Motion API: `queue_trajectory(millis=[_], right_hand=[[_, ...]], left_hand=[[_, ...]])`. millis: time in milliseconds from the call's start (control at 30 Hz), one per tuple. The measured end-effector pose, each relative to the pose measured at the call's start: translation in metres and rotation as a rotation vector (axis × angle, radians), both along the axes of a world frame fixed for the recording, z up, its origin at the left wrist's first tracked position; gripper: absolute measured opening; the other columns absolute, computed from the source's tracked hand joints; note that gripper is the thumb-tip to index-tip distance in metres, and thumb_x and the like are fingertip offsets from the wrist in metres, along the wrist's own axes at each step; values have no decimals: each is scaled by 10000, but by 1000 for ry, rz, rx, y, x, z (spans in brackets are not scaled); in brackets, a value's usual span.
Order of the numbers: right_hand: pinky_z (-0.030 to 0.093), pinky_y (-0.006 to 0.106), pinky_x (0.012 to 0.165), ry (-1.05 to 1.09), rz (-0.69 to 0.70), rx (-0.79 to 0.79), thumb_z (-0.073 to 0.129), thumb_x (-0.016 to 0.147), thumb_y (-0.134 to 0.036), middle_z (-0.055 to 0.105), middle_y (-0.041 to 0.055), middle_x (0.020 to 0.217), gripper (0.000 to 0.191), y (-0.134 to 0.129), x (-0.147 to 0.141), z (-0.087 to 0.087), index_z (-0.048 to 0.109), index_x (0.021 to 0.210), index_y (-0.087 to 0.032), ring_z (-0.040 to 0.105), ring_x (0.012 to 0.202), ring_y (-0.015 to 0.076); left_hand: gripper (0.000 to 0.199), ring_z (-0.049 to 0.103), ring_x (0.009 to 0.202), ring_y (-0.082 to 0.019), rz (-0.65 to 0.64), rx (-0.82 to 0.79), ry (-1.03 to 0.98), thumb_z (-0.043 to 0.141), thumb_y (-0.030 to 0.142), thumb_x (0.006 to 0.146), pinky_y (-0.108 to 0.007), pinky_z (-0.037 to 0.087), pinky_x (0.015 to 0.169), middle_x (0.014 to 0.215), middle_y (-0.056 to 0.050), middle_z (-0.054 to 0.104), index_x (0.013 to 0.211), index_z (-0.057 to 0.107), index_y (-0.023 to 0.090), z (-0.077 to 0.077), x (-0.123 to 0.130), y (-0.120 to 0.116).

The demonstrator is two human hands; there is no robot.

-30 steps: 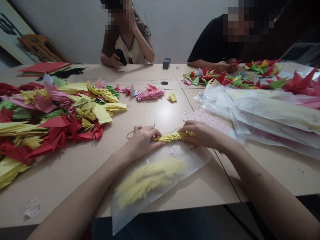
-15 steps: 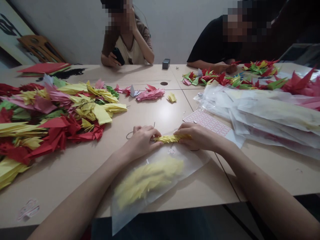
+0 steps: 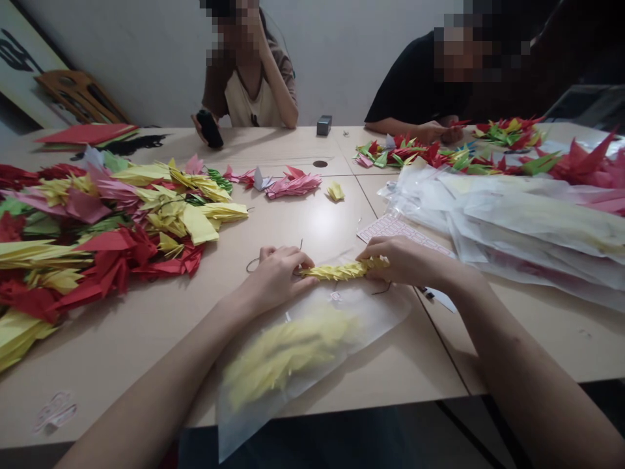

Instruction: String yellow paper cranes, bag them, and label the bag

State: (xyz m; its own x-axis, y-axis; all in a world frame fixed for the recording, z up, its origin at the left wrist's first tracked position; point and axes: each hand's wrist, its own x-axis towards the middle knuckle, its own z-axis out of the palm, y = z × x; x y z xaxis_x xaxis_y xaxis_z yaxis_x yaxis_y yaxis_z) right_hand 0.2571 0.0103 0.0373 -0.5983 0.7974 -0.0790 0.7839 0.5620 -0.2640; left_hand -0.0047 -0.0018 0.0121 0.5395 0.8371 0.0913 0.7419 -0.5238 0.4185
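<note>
My left hand (image 3: 277, 272) is closed on the left end of a strand of yellow folded-paper cranes (image 3: 336, 271), with fingers and thumb pinching it. The right end of the strand lies between the fingers of my right hand (image 3: 398, 259). Dark cord shows beyond both ends, looping out by my left hand and trailing below my right fingers. Just below the strand, a translucent bag (image 3: 381, 319) lies on the table, its near corner hanging over the edge. More yellow folded paper (image 3: 293, 352) shows blurred through the bag.
Heaped red, yellow, pink and green folded paper (image 3: 107, 228) covers the left side. Filled translucent bags (image 3: 532, 221) are stacked at right, near a sticker sheet (image 3: 385, 225) partly behind my right hand. Pink folded paper (image 3: 295, 184) lies ahead. Two people sit opposite; one holds a phone (image 3: 210, 128).
My right hand has shifted right along the yellow strand, so a longer stretch shows between my hands. My left hand has stayed in place. The person opposite has lowered the phone leftward.
</note>
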Motion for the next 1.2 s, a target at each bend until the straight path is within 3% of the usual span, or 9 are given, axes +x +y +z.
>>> queue_trajectory(millis=[133,300,367,500,600,767,967,1133,1200], right_hand=[[495,282,714,27,53,-13,575,783,-154,666,75,939,260,-3,-3,1,710,1000,-201,644,811,184],[501,332,792,29,-98,22,755,642,-448,621,113,1130,682,-2,9,-4,586,1254,-201,617,965,255],[505,312,712,-10,-130,-7,751,642,-448,649,97,1043,580,0,14,-6,645,1157,-204,633,863,231],[481,277,659,-9,-54,-38,655,727,-231,677,57,903,260,3,19,-5,710,981,-218,631,773,187],[484,280,718,28,22,-48,605,756,-166,676,56,955,301,1,21,-2,717,1023,-247,642,830,186],[491,292,708,40,18,-50,686,736,-307,662,80,1010,412,-2,19,0,677,1142,-236,647,836,211],[466,257,680,68,85,-101,620,738,-137,669,47,907,267,-4,10,2,732,952,-249,635,773,172],[485,308,753,109,-11,-104,720,706,-380,637,79,1036,423,-9,0,6,682,1099,-231,633,885,223],[480,305,749,78,-32,-120,696,743,-374,642,76,1016,384,-10,-5,7,681,1097,-226,632,873,217]], left_hand=[[175,582,878,-190,1,11,1,604,366,830,-409,271,868,925,-24,668,896,628,206,1,0,0],[189,585,865,-186,8,10,1,597,375,836,-408,275,864,923,-25,666,899,634,201,1,0,0],[196,587,863,-187,6,7,0,602,382,834,-408,276,864,917,-24,663,900,634,200,1,0,0],[180,590,868,-190,6,7,1,614,364,831,-408,274,861,909,-23,662,898,633,198,1,0,1],[182,589,869,-191,8,9,-3,607,370,835,-410,273,859,909,-24,664,894,633,200,1,0,0],[180,587,877,-194,7,4,-4,603,369,834,-412,271,863,914,-27,665,890,632,201,2,0,-1],[175,591,869,-193,13,12,-2,598,364,834,-408,269,864,908,-22,666,890,636,202,1,1,-1],[184,591,882,-190,8,22,3,596,375,835,-408,262,865,925,-17,662,895,638,207,0,0,-1],[191,589,893,-193,5,20,8,593,383,838,-408,262,862,926,-16,660,895,638,207,0,0,-1]])
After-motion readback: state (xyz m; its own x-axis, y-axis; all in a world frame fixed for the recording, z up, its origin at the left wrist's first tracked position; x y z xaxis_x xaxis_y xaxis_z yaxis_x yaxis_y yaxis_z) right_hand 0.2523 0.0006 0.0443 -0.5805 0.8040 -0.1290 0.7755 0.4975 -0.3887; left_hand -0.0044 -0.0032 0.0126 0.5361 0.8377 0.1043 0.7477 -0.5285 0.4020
